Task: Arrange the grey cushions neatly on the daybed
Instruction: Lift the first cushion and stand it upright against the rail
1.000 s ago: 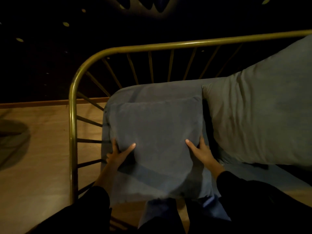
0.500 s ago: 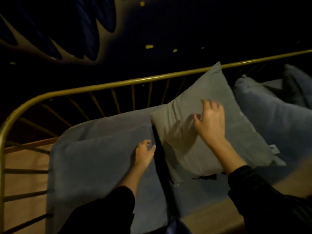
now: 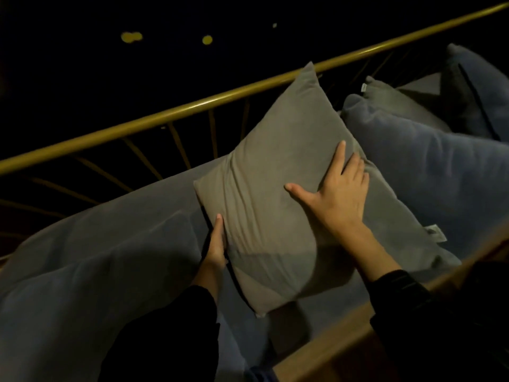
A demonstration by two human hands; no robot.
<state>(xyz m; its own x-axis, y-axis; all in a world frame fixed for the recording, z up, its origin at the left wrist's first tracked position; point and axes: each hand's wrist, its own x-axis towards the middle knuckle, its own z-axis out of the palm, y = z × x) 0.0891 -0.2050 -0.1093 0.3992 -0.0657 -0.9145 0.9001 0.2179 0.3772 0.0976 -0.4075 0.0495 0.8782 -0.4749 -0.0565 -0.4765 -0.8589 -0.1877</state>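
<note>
A grey-brown square cushion [image 3: 270, 172] leans tilted against the daybed's brass back rail [image 3: 170, 113]. My left hand [image 3: 216, 245] grips its lower left edge, thumb on the front and fingers tucked behind. My right hand [image 3: 340, 194] lies flat on the cushion's face with fingers spread. To the left lies a blue-grey cushion [image 3: 91, 268] on the seat. To the right a large blue-grey cushion [image 3: 429, 172] leans back, with another grey cushion [image 3: 399, 106] partly hidden behind it.
A dark cushion [image 3: 476, 86] sits at the far right end. The brass rail has thin slanted spindles [image 3: 179, 144] below it. The wooden front edge of the daybed [image 3: 344, 340] runs along the lower right. Behind the rail the wall is dark.
My view has swung right along the daybed. My left hand left the blue-grey cushion and took the grey-brown cushion's left edge. My right hand slid down onto its face.
</note>
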